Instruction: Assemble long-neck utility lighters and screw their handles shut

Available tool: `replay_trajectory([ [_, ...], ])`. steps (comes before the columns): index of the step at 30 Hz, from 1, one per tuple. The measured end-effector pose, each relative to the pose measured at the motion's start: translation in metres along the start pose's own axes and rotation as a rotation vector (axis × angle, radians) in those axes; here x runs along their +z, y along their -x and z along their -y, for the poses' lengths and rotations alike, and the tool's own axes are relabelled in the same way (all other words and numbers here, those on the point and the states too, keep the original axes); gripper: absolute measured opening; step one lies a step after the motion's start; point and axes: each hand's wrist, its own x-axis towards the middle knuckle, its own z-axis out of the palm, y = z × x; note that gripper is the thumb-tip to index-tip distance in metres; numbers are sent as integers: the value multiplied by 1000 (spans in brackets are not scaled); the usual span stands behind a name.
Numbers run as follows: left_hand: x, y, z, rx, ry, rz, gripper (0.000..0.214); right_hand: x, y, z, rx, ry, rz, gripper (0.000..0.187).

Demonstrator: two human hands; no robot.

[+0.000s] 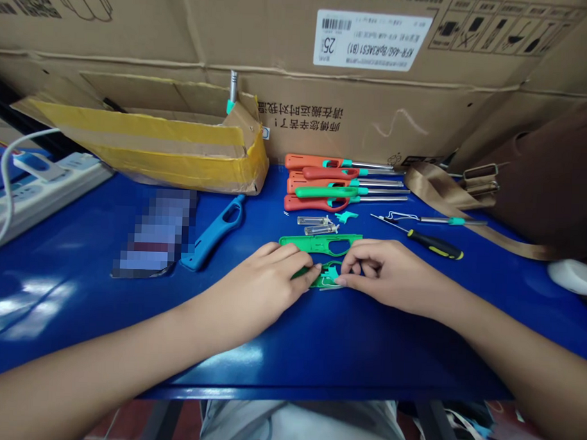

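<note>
My left hand [282, 274] pinches a green lighter shell half [315, 280] near the table's front. In that shell sits a turquoise trigger piece [331, 274] with a thin white wire beside it. My right hand [388, 271] is closed, thumb and fingertips at the trigger piece's right end; its other fingers are curled. Just behind, between the hands, lies a second green shell half [316, 244] with its inner side up. Clear fuel tanks [317, 226] and a loose turquoise piece [346, 217] lie beyond it. My left fingers hide part of the held shell.
Several red, orange and green lighters [318, 189] lie stacked at the back. A metal lighter tube [433, 220] and a screwdriver [434, 244] are right. A blue lighter shell [216, 233], phone [155, 234], taped carton [166, 138] and power strip [48, 192] stand left.
</note>
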Motion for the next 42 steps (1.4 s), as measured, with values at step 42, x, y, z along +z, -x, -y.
replay_trajectory([
  [42,4,-3,5,-60,214,-65,34,-14,9,-5,-311,283,102,9],
])
